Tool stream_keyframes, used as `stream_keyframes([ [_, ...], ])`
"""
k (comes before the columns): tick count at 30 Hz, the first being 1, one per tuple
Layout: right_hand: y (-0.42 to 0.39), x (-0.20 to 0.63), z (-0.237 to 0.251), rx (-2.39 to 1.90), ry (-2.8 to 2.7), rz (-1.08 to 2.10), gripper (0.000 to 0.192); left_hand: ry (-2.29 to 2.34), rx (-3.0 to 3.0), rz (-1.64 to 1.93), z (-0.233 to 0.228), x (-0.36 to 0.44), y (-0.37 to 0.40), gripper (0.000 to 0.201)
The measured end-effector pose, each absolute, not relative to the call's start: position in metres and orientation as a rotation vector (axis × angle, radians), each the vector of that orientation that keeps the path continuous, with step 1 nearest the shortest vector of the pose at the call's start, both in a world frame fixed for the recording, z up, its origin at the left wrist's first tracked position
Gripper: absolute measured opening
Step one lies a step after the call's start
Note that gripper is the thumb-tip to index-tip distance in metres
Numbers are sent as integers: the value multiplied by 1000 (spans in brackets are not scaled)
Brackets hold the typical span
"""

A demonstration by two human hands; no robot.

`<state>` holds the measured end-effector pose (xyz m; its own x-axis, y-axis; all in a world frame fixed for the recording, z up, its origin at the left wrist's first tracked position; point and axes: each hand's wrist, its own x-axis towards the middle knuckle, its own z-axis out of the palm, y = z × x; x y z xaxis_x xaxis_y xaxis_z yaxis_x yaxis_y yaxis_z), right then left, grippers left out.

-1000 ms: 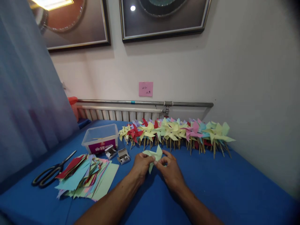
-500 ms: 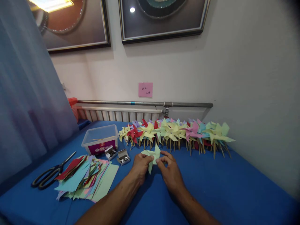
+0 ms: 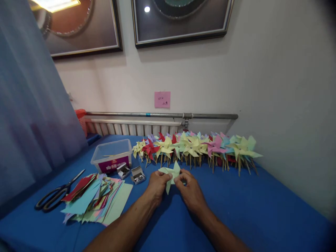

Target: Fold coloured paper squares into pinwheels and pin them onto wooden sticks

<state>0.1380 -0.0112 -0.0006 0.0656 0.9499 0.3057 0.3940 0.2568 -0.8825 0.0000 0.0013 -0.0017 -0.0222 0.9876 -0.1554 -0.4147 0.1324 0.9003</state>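
A light green paper pinwheel head [image 3: 172, 173] is held over the blue table [image 3: 262, 210], pinched from both sides. My left hand [image 3: 156, 184] grips its left part and my right hand [image 3: 191, 190] grips its right part, fingertips meeting near the paper's centre. Just beyond my hands stands a long row of finished pinwheels [image 3: 196, 147] on wooden sticks, in yellow, red, pink, green and blue.
A pile of coloured paper squares [image 3: 97, 199] lies left of my hands, with black scissors [image 3: 56, 194] further left. Two small open boxes of metal pins [image 3: 138, 175] and a clear plastic tub [image 3: 112, 154] sit behind the pile. A radiator and pipe [image 3: 162, 115] run along the wall.
The green paper and both hands have shifted very slightly left and away from me; the fingers keep working the paper's centre.
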Motion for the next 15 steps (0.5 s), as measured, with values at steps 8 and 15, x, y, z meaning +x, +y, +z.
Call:
stream_keyframes([
  [8, 1, 144, -6, -1105, -1256, 1170, 47, 964, 835, 1265, 1, 1, -1, 32],
  [15, 1, 148, -3, -1061, -1333, 1223, 40, 996, 857, 1237, 5, 2, -4, 29],
])
